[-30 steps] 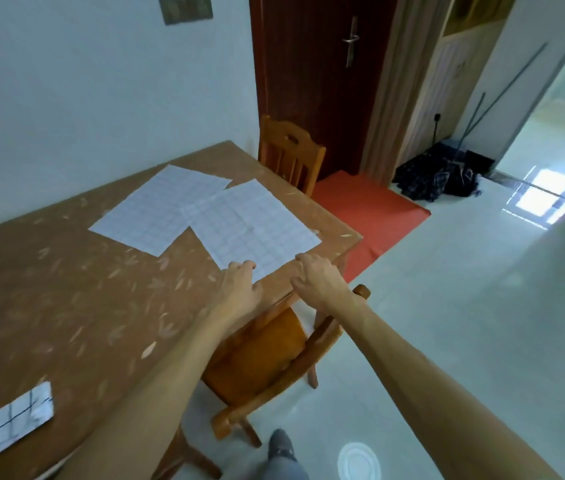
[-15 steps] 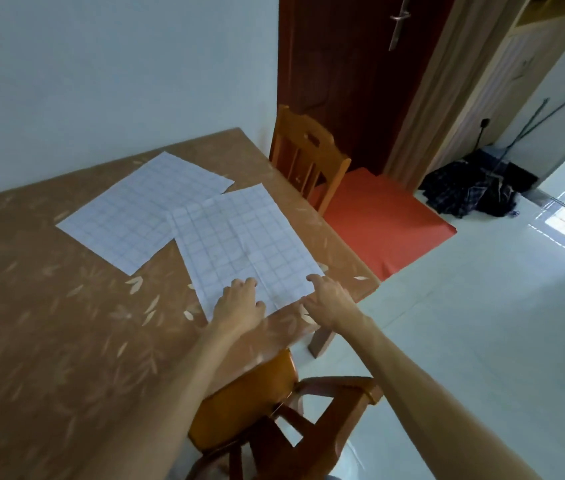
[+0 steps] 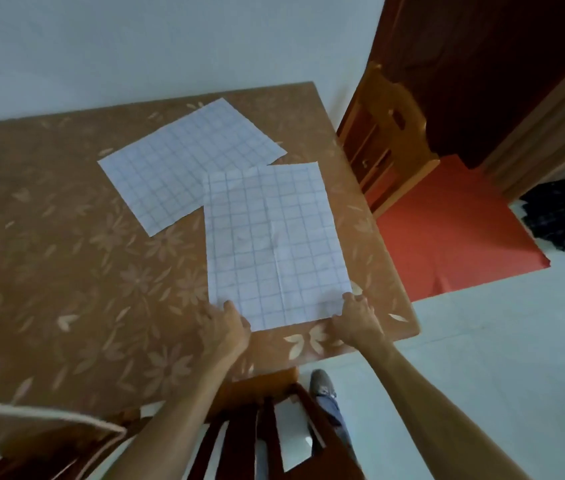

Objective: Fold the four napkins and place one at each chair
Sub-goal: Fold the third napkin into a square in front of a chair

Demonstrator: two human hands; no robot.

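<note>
Because a fold starts from the near edge, the left hand (image 3: 226,328) and right hand (image 3: 356,316) each pinch a near corner of the flat checked napkin (image 3: 274,244).

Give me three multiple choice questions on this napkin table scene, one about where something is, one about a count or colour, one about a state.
1. Where do both hands hold the near napkin?
A. near corners
B. far corners
C. middle

2. How many unfolded napkins lie flat?
A. one
B. two
C. four

3. How do these napkins lie?
A. apart
B. overlapping
C. stacked squarely

Answers:
1 A: the left hand and right hand grip the corners at the table edge.
2 B: the far napkin is the only other one open.
3 B: the near napkin's far left corner covers the other's edge.
</note>
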